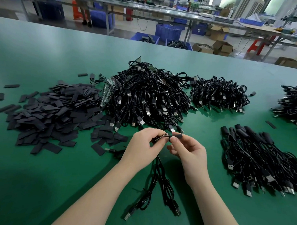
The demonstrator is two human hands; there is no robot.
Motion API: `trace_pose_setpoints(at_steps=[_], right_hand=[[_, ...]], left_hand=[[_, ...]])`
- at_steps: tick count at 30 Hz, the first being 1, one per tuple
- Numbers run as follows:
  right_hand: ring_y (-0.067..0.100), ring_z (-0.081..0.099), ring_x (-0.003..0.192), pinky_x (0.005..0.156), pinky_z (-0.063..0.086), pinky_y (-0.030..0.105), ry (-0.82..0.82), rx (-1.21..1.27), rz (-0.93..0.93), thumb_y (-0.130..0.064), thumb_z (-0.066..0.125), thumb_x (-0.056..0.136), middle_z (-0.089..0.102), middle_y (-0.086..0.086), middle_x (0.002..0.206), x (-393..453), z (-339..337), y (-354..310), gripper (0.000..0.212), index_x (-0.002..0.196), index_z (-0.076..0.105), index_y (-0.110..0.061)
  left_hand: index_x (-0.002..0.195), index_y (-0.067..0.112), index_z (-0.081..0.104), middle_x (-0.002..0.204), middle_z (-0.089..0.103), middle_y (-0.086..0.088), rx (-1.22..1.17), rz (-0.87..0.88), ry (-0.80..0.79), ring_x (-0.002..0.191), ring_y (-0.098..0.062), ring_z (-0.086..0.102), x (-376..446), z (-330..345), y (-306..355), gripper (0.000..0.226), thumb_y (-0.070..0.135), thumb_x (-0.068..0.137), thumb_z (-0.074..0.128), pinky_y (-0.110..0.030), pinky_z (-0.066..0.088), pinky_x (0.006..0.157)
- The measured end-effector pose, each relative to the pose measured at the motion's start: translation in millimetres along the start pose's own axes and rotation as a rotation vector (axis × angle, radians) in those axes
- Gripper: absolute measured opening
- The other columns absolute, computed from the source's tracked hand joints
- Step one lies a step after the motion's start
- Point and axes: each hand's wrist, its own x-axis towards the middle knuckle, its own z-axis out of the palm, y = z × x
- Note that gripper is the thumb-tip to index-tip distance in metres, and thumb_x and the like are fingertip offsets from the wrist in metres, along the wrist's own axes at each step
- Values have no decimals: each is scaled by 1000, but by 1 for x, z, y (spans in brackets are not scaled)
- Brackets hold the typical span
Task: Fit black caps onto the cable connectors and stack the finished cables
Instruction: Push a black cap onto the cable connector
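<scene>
Left hand (147,143) pinches a cable connector (162,137) while right hand (187,148) grips a black cap (177,136) against it, mid-fit. Capped cables (255,157) stack right of the hands; a big uncapped heap (148,98) waits just beyond them, so plenty's left.

One black cap (177,136) sits at a connector end (163,137) of thin black cables (159,178) that hang down to the green table. Flat loose caps (54,114) lie heaped at left, uncapped cables (145,96) in the middle, finished cables (255,161) stacked at right
</scene>
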Motion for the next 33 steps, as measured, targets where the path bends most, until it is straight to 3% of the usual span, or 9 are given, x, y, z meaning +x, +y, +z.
trace_pose_setpoints(at_steps=[2,6,8,13,19,26,33], right_hand=[[16,72,72,67,55,19,18,-13,-6,-9,74,84,77,4,83,0,0,-1,19,83,80,-27],[15,71,71,66,55,20,90,42,-23,-26,78,74,75,2,78,2,-3,-4,4,78,79,-27],[16,72,73,66,55,19,119,47,-25,-24,77,79,75,2,76,3,-6,-3,5,76,79,-27],[14,71,74,66,54,18,116,18,-46,-30,77,77,75,2,76,3,-7,-4,4,74,77,-28],[14,72,75,67,53,16,92,-40,-82,-9,77,83,76,1,80,3,-3,1,14,82,77,-23],[9,72,78,70,53,14,98,-89,-126,-3,75,83,77,-1,83,1,-3,0,14,91,75,-13],[10,71,76,71,53,15,67,-158,-132,-5,76,82,76,-1,81,4,-7,-4,15,85,76,-20]], left_hand=[[102,31,72,94,66,20,16,-11,-18,96,2,59,-1,0,1,14,30,92,63,-17,47,77],[116,33,68,104,63,22,68,-12,-72,104,5,55,-3,-1,3,24,35,93,60,-14,46,86],[120,28,67,106,62,21,94,12,-100,106,4,54,-3,-2,5,27,31,95,57,-15,45,90],[124,21,65,107,63,12,207,55,-119,104,-1,53,-1,-5,7,28,26,100,52,-12,40,89],[127,24,64,111,65,9,223,50,-123,105,-6,55,-1,-5,8,30,26,98,56,-24,45,90],[123,28,66,112,64,14,190,29,-117,104,0,56,-1,-5,5,27,29,97,58,-16,44,90],[120,30,67,108,65,15,157,21,-121,101,0,56,-1,-5,5,26,28,96,59,-15,44,87]])
